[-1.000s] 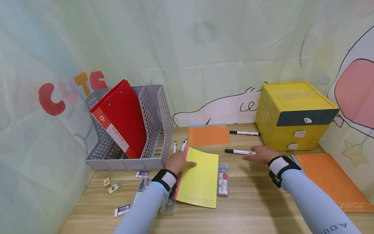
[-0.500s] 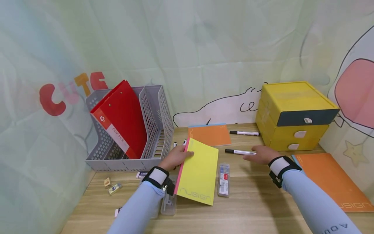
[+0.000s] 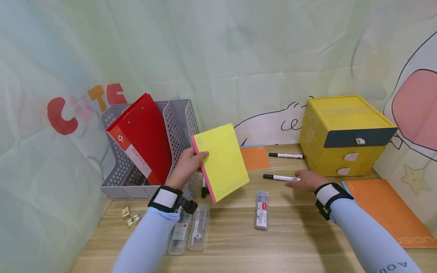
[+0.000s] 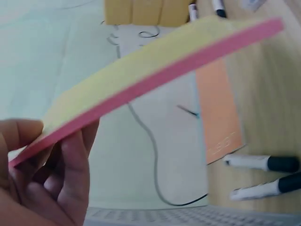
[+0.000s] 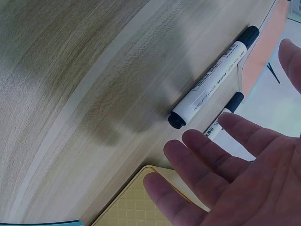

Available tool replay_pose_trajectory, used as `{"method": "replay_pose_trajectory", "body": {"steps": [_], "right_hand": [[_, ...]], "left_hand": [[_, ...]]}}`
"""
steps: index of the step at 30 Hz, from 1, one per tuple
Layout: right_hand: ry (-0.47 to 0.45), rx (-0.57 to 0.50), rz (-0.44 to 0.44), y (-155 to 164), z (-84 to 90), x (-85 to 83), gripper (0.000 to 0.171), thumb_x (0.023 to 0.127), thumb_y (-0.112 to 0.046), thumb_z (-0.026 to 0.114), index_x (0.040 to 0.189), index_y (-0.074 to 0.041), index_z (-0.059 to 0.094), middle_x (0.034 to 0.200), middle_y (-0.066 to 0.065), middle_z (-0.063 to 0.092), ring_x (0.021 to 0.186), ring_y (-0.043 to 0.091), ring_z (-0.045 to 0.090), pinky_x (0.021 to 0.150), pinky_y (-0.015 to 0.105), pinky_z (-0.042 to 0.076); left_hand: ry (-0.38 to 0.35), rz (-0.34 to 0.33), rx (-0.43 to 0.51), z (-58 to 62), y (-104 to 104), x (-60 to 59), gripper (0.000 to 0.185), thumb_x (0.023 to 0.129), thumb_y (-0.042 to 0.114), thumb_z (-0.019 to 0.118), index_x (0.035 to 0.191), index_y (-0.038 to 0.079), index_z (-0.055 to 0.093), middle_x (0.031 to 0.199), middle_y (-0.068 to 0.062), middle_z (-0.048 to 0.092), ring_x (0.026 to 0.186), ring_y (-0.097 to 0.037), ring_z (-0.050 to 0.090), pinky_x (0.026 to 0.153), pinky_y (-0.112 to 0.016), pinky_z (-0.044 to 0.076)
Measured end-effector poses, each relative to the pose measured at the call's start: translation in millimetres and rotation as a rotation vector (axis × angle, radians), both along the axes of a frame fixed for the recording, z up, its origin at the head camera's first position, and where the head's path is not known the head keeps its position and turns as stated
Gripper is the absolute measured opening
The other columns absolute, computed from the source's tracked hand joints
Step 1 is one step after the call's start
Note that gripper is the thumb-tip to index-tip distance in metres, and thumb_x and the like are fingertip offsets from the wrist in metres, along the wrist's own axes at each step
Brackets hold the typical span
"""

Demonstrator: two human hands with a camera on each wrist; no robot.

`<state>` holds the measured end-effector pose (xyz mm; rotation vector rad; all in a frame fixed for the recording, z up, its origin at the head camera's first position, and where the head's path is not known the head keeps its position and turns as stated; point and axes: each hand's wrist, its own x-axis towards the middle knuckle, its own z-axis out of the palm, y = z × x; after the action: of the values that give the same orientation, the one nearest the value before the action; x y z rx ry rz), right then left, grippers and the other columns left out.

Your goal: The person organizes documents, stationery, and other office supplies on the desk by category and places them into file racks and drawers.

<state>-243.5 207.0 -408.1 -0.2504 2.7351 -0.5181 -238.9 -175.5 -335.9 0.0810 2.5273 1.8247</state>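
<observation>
My left hand (image 3: 187,165) pinches the yellow notebook (image 3: 222,161) by its pink spine edge, lifted tilted beside the grey file rack (image 3: 181,125), light and floppy I judge, while my right hand (image 3: 305,180) rests flat and relaxed by a marker (image 3: 278,177).

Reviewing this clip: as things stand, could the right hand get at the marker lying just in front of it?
Probably yes. The right hand is open with its fingers spread just beside the marker, which lies alone on bare table; nothing sits between them.
</observation>
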Motion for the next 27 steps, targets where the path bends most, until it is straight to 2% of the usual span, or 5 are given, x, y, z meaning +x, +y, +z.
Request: {"method": "replay_pose_trajectory", "body": {"steps": [3,9,14,18,27], "right_hand": [[0.001,0.005,-0.002,0.4,0.6,0.8,0.077,0.095,-0.051,0.058,0.132,0.016,0.05,0.132,0.035,0.053,0.12,0.049,0.051,0.099,0.057,0.042],[-0.015,0.017,-0.019,1.8,-1.3,-0.6,0.077,0.095,-0.052,0.058,0.133,0.015,0.05,0.133,0.034,0.052,0.12,0.048,0.051,0.1,0.057,0.042],[-0.034,0.027,-0.032,2.9,-2.1,-2.3,0.078,0.095,-0.053,0.057,0.134,0.014,0.049,0.134,0.034,0.052,0.119,0.047,0.052,0.099,0.057,0.042],[-0.041,0.028,-0.039,2.8,-2.1,-3.1,0.079,0.095,-0.054,0.057,0.135,0.014,0.049,0.134,0.034,0.052,0.118,0.046,0.053,0.099,0.057,0.042],[-0.026,0.023,-0.028,1.8,-3.9,-2.5,0.078,0.094,-0.054,0.058,0.133,0.014,0.051,0.133,0.034,0.053,0.119,0.047,0.052,0.099,0.058,0.042]], "left_hand": [[0.067,0.058,0.014,9.8,-6.8,2.8,0.041,0.103,0.026,0.054,0.138,0.004,0.054,0.116,-0.017,0.068,0.092,-0.025,0.072,0.076,-0.035,0.058],[0.258,0.225,-0.058,25.2,-20.1,8.2,0.044,0.101,0.035,0.056,0.133,0.005,0.058,0.115,-0.013,0.07,0.093,-0.024,0.071,0.063,-0.019,0.053],[0.455,0.368,-0.082,36.1,-31.6,12.1,0.046,0.098,0.042,0.057,0.127,0.008,0.063,0.108,-0.008,0.072,0.087,-0.02,0.072,0.067,-0.021,0.055],[0.593,0.458,-0.091,42.7,-43.5,13.7,0.047,0.097,0.045,0.058,0.128,0.009,0.063,0.111,-0.002,0.072,0.092,-0.017,0.072,0.073,-0.023,0.055],[0.699,0.656,-0.015,49.4,-62.2,16.8,0.045,0.097,0.046,0.059,0.13,0.016,0.061,0.12,0.007,0.069,0.103,-0.013,0.069,0.086,-0.03,0.054]]}}
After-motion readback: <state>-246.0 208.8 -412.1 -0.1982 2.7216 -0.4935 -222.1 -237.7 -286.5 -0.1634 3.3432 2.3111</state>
